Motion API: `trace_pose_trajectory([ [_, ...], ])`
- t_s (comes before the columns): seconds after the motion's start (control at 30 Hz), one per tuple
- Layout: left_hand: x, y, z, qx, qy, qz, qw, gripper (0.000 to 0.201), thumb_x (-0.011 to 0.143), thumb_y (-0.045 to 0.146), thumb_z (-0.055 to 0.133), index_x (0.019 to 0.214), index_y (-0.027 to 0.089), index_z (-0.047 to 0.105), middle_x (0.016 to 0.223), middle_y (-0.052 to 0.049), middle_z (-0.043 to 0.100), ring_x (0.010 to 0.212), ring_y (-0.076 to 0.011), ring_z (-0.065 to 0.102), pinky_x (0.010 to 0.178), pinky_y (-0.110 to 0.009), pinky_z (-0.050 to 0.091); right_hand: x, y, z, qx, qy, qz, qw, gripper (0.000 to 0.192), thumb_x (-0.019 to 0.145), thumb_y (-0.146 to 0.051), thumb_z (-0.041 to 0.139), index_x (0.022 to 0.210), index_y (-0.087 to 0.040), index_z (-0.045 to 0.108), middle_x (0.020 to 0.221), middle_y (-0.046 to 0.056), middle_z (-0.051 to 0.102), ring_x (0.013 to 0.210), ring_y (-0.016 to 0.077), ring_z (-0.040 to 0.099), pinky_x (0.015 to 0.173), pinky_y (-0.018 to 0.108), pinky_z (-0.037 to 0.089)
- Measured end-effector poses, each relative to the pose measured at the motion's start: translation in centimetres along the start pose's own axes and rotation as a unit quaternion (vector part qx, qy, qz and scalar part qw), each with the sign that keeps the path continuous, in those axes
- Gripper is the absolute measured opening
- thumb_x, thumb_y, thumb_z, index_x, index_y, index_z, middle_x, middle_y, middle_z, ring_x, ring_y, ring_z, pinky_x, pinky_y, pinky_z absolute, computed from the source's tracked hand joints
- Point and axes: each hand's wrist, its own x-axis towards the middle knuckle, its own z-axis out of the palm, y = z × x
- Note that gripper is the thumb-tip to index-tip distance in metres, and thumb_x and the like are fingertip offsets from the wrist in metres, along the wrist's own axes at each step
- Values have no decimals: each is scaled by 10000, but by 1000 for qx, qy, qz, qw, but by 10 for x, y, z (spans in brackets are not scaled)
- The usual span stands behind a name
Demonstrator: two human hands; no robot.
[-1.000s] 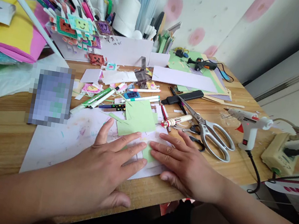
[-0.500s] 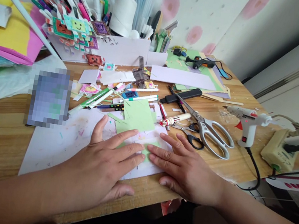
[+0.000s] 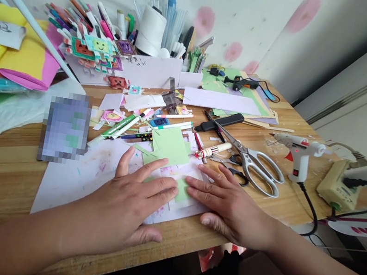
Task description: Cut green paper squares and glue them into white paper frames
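My left hand [image 3: 141, 196] lies palm down with fingers spread, its fingertips at the left edge of a small green paper piece [image 3: 181, 190]. From the other side my right hand [image 3: 225, 203] rests flat, its fingertips at that piece's right edge. Both hands are open. Under them lies a large white sheet [image 3: 66, 186] marked with coloured stains. Just beyond the fingertips is a bigger light green paper [image 3: 171, 145] with thin strips on it. Parts of the small green piece may be hidden under the fingers.
Silver scissors [image 3: 259, 169] and a utility knife [image 3: 221, 122] lie to the right, near a white glue gun [image 3: 299, 152] and a power strip [image 3: 339, 187]. Markers [image 3: 126, 123] are scattered behind the sheet. A white box [image 3: 152, 70] of pens stands at the back.
My hands have drawn slightly apart, and more of the small green paper shows between the fingertips. The camera view has shifted a little.
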Motion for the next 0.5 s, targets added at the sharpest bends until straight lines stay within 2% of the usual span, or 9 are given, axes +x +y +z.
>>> trace_pose_trajectory([
  [0.07, 2, -4, -1, -2, 1, 15, 1000, 545, 839, 546, 523, 1305, 268, 477, 1326, -44, 562, 1356, -339, 268, 1020, -532, -271, 1, 4, -5, 50, 80, 10, 996, 404, 951, -348, 452, 1308, -172, 521, 1335, 100, 573, 1343, 300, 350, 1093, 567, 211],
  [0.13, 4, -6, -1, -9, 19, 24, 999, 455, 871, 492, 503, 1267, 269, 506, 1285, -39, 592, 1332, -320, 319, 1039, -532, -235, 2, 9, -9, 68, 169, 41, 982, 304, 951, -260, 449, 1181, -140, 608, 1188, 134, 650, 1181, 265, 515, 1011, 478, 372],
  [0.2, 6, -5, -2, -18, 65, 10, 998, 301, 901, 388, 487, 1163, 264, 567, 1200, -33, 638, 1281, -292, 402, 1070, -540, -155, 6, 12, -11, 53, 205, 71, 975, 224, 929, -206, 484, 1030, -128, 668, 1023, 131, 676, 977, 236, 585, 877, 408, 465],
  [0.3, 7, -3, -1, -23, 128, -23, 991, 173, 900, 250, 476, 1008, 259, 612, 1084, -23, 675, 1197, -259, 491, 1086, -547, -29, 12, 12, -10, 31, 179, 83, 980, 184, 896, -195, 539, 962, -123, 694, 909, 116, 662, 863, 236, 565, 804, 408, 476],
  [0.4, 8, -5, -1, -15, 129, -42, 991, 214, 888, 164, 452, 977, 276, 610, 1049, -5, 680, 1154, -239, 518, 1068, -547, 32, 17, 7, -8, 13, 145, 98, 984, 247, 894, -214, 546, 1079, -110, 674, 967, 131, 638, 903, 256, 535, 830, 435, 461],
  [0.5, 7, -12, -4, -16, 123, -89, 988, 217, 898, 172, 425, 971, 276, 601, 1006, 2, 675, 1050, -224, 565, 1020, -531, 132, 22, 4, -8, -17, 111, 113, 987, 341, 884, -271, 571, 1191, -134, 625, 1019, 130, 606, 930, 266, 509, 848, 439, 453],
])
